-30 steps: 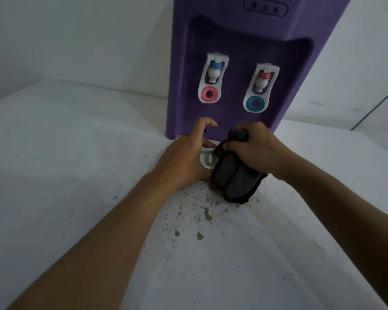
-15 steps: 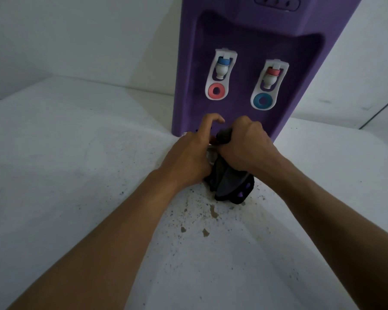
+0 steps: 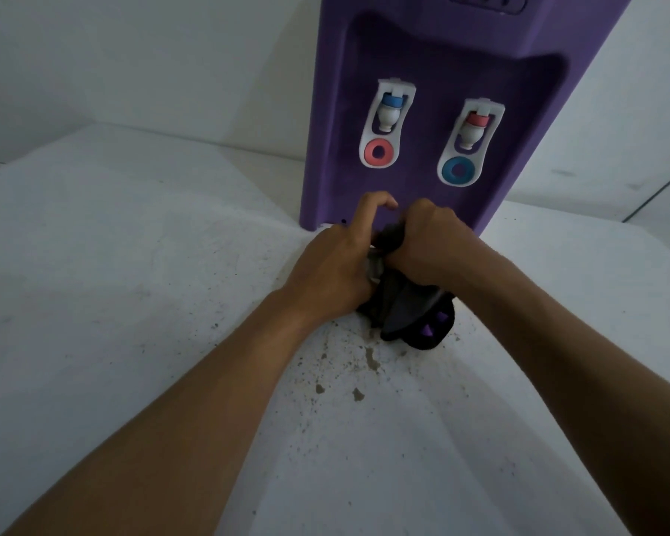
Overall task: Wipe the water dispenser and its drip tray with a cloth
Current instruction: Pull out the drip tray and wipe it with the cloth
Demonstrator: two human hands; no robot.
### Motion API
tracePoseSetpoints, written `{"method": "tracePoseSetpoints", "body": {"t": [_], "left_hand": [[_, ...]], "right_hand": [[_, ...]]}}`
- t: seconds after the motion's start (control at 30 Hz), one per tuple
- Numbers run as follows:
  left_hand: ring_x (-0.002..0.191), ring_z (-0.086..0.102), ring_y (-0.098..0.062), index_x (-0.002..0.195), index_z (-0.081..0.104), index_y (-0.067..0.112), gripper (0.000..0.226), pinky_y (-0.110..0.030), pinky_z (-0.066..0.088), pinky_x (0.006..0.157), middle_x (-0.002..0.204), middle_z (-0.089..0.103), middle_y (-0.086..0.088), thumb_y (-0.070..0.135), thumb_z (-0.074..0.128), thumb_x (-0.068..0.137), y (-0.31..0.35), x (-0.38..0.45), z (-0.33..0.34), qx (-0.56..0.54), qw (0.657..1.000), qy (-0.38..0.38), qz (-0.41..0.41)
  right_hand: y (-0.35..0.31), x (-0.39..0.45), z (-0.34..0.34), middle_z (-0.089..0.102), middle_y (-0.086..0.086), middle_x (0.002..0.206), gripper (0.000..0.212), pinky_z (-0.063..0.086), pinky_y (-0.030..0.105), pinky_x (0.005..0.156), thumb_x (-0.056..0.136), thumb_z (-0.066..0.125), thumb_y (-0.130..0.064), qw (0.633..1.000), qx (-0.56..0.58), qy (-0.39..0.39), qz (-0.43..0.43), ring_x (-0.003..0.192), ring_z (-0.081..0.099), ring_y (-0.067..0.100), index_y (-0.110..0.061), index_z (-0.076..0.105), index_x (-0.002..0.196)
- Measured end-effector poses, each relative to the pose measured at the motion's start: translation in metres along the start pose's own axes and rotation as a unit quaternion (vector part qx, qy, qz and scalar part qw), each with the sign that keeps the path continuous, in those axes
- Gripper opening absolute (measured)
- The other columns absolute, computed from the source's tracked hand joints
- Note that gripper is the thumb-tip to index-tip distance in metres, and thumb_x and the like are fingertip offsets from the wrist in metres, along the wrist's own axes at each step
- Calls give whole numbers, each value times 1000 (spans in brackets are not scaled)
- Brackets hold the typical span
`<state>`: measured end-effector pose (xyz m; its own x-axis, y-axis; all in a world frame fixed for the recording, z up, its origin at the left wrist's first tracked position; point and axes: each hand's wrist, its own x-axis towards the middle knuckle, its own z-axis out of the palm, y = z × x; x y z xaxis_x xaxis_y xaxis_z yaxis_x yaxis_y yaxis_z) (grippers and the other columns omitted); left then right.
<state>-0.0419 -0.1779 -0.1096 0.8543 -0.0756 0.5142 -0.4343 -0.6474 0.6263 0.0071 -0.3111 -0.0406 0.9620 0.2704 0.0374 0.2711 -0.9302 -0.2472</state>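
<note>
A purple water dispenser stands against the wall with two white taps, one blue-capped and one red-capped. At its foot both hands meet. My right hand is closed on a bunched dark grey cloth that hangs down onto the surface. My left hand grips a pale piece, the drip tray, with its index finger raised toward the dispenser. The hands and cloth hide nearly all of the tray.
The dispenser stands on a white surface in a corner of white walls. Brown dirt specks and small stains lie just in front of the cloth. A dark seam runs along the right wall.
Both hands and the cloth have drawn closer together at the dispenser's foot. The white tray, plainly visible beside my left hand a second ago, is now almost covered. My view has tilted slightly.
</note>
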Motion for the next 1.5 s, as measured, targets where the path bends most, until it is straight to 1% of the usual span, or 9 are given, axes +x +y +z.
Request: {"method": "tracePoseSetpoints", "body": {"t": [0.2, 0.47, 0.7, 0.83, 1.03, 1.13, 1.23, 1.4, 1.5], "left_hand": [[70, 70, -25, 146, 32, 17, 71, -52, 55, 62, 83, 74, -5, 2, 71, 89, -2, -1, 1, -14, 1000, -2, -3], [72, 70, -25, 144, 32, 20, 77, -52, 57, 63, 86, 75, -6, 1, 77, 84, -5, 0, 2, -10, 1000, -2, -7], [84, 74, -14, 139, 34, 27, 91, -42, 60, 74, 100, 78, 5, 22, 95, 72, 0, -3, -1, -27, 1000, -14, -2], [96, 73, -9, 137, 32, 36, 102, -39, 62, 85, 114, 77, 10, 28, 102, 62, 0, -4, -3, -13, 1000, -15, -24], [93, 71, -2, 136, 33, 39, 104, -36, 62, 83, 110, 76, 15, 32, 103, 59, 0, -3, -3, -16, 999, -9, -34], [89, 72, -1, 136, 34, 37, 97, -38, 63, 80, 108, 77, 15, 30, 100, 65, 1, -3, -2, -24, 999, -6, -30], [88, 73, -1, 137, 35, 33, 91, -36, 62, 78, 108, 77, 11, 32, 96, 70, 1, -3, -2, -32, 999, 2, -17], [101, 75, -8, 138, 37, 28, 87, -41, 62, 83, 116, 78, 4, 28, 95, 73, 0, -3, -1, -37, 999, 4, 0], [100, 75, -10, 136, 38, 26, 83, -42, 63, 82, 114, 78, 3, 23, 94, 75, -2, -3, 0, -55, 998, 0, 3]], "right_hand": [[-8, 10, -5, 45, 3, 90, 36, 41, 32, 60, 91, 71, -27, 999, -35, -28, -17, 76, 55, 22, -20, 39, 107], [-9, 16, -5, 53, 4, 87, 35, 37, 28, 52, 91, 71, -26, 998, -6, -57, 2, 72, 55, 17, -14, 42, 106], [6, 7, -24, 72, 5, 86, 30, 53, 31, 63, 77, 83, -33, 989, 2, -148, -13, 75, 69, 20, -13, 71, 96], [33, 2, -40, 75, 4, 81, 31, 58, 35, 66, 70, 90, -38, 991, 24, -131, 2, 77, 71, 22, -16, 77, 88], [54, -1, -51, 76, 3, 80, 26, 61, 30, 61, 73, 90, -36, 988, 147, -30, 34, 75, 71, 18, -18, 76, 87], [42, -2, -38, 70, 0, 62, 25, 51, 23, 46, 74, 89, -35, 989, 139, -38, 21, 61, 66, 13, -16, 73, 75], [32, -1, -20, 64, 1, 65, 25, 41, 21, 46, 79, 84, -31, 996, 83, -33, 14, 59, 59, 12, -16, 66, 70], [22, 2, -2, 66, 8, 97, 35, 62, 40, 74, 83, 79, -35, 1000, 8, 22, 9, 83, 68, 27, -14, 65, 107], [19, 5, -2, 66, 10, 106, 40, 62, 45, 83, 85, 77, -34, 1000, 13, 14, 16, 92, 68, 30, -15, 65, 118]]}}
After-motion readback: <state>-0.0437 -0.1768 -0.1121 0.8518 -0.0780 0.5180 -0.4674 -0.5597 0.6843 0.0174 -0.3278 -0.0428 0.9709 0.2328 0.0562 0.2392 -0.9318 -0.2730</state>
